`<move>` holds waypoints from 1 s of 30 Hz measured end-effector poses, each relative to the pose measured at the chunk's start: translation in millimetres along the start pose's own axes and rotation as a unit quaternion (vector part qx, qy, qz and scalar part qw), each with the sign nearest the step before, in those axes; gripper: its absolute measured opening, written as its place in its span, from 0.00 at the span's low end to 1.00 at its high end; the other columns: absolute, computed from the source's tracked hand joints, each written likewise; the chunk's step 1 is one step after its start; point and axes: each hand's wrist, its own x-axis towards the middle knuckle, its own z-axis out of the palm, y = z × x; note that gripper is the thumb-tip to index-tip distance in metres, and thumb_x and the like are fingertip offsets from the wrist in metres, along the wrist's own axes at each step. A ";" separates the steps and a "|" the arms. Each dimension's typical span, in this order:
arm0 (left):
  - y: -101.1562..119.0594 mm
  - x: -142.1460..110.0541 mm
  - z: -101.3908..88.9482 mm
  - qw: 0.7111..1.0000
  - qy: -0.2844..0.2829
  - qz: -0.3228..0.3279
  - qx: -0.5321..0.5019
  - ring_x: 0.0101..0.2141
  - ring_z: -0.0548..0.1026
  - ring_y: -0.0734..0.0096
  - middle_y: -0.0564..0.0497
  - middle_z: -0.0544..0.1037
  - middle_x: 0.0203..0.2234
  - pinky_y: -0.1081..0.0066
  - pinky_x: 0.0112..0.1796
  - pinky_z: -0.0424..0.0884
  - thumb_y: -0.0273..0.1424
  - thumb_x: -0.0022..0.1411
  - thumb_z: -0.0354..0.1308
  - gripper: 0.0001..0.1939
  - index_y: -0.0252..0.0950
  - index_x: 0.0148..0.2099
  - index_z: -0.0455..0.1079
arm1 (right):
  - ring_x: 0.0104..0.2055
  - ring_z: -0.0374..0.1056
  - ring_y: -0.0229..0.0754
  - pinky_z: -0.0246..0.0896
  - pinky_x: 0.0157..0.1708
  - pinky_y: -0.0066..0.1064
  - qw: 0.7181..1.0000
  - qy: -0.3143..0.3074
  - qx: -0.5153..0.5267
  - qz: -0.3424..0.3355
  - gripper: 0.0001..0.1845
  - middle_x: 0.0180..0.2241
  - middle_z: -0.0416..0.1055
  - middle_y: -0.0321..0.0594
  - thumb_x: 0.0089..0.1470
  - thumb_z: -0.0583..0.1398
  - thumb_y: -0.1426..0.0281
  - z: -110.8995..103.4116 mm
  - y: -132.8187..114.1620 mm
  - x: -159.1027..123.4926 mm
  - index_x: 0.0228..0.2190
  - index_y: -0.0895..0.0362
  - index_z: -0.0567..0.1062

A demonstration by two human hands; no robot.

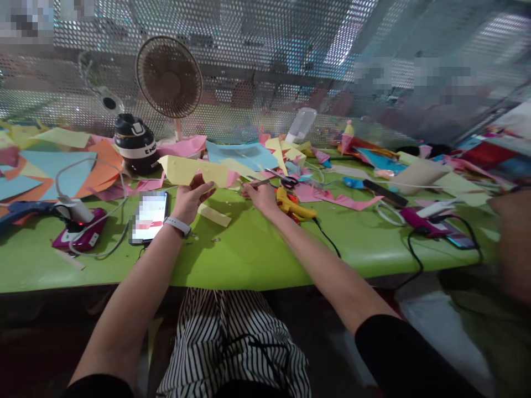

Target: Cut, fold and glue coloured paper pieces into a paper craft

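A: Counts?
B: Two hands: left hand [191,200], right hand [262,196]. One yellow paper strip [178,170] up at the left fingertips, one loose yellow scrap [214,215] between the wrists. One pair of scissors [289,181], one yellow glue gun [295,207], two purple power strips, left [85,235] and right [427,224]. One fan [169,77].
A: Hands together?
B: Apart from each other. Left thumb and fingers meet the strip's lower edge; can't tell if pinched. Right fingers curled beside the scissors' blades; grip hidden, maybe on something small.
A: Cut off?
B: Blue glue gun [27,211], at the left border. Right-hand phone [461,240] part-covered.
A: Room?
B: Green worktop [244,257] between the forearms, down to its front edge; paper crowds the back.
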 end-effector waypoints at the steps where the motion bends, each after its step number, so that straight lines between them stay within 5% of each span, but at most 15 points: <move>1: -0.2 0.1 -0.2 1.000 0.001 -0.001 0.000 0.45 0.79 0.62 0.48 0.81 0.42 0.64 0.48 0.76 0.28 0.41 0.74 0.19 0.36 0.38 0.77 | 0.30 0.79 0.48 0.77 0.32 0.36 1.000 0.000 -0.001 0.001 0.18 0.26 0.81 0.44 0.57 0.62 0.56 0.0 -0.7 0.0 0.27 0.57 0.79; 9: -0.9 0.0 -1.4 1.000 0.001 -0.003 0.008 0.44 0.79 0.62 0.47 0.81 0.41 0.64 0.48 0.76 0.28 0.41 0.75 0.18 0.36 0.38 0.77 | 0.31 0.80 0.49 0.77 0.32 0.36 1.000 0.015 0.013 0.010 0.20 0.27 0.81 0.46 0.57 0.62 0.53 -2.4 -4.6 -0.7 0.27 0.58 0.78; 12: -1.4 -0.6 -0.5 1.000 0.000 0.001 0.007 0.45 0.79 0.61 0.47 0.81 0.42 0.62 0.49 0.75 0.28 0.42 0.74 0.18 0.36 0.38 0.77 | 0.33 0.80 0.49 0.78 0.32 0.35 0.996 0.019 0.090 0.024 0.18 0.29 0.81 0.45 0.56 0.62 0.53 -9.4 -11.0 -4.0 0.30 0.56 0.77; 17: -3.1 -2.8 2.1 1.000 0.002 -0.013 -0.004 0.43 0.79 0.63 0.47 0.81 0.40 0.62 0.50 0.75 0.26 0.42 0.74 0.18 0.35 0.39 0.77 | 0.35 0.80 0.46 0.76 0.30 0.29 0.960 0.040 0.267 0.078 0.17 0.31 0.82 0.44 0.57 0.63 0.54 -24.2 -41.1 -18.0 0.33 0.57 0.76; 22: -2.1 -9.0 9.3 0.999 -0.014 -0.035 0.003 0.44 0.79 0.63 0.48 0.81 0.41 0.63 0.50 0.74 0.27 0.43 0.74 0.18 0.35 0.40 0.77 | 0.31 0.80 0.39 0.69 0.23 0.19 0.907 -0.027 0.397 0.138 0.14 0.28 0.82 0.39 0.54 0.67 0.58 -19.2 -73.7 -34.3 0.31 0.56 0.77; 30: -3.3 -16.9 20.6 0.998 -0.040 -0.048 0.016 0.45 0.79 0.60 0.46 0.82 0.42 0.62 0.49 0.75 0.27 0.46 0.73 0.17 0.35 0.40 0.77 | 0.28 0.78 0.35 0.70 0.25 0.20 0.865 -0.028 0.477 0.150 0.13 0.26 0.81 0.35 0.50 0.70 0.59 -5.6 -78.0 -43.5 0.29 0.56 0.79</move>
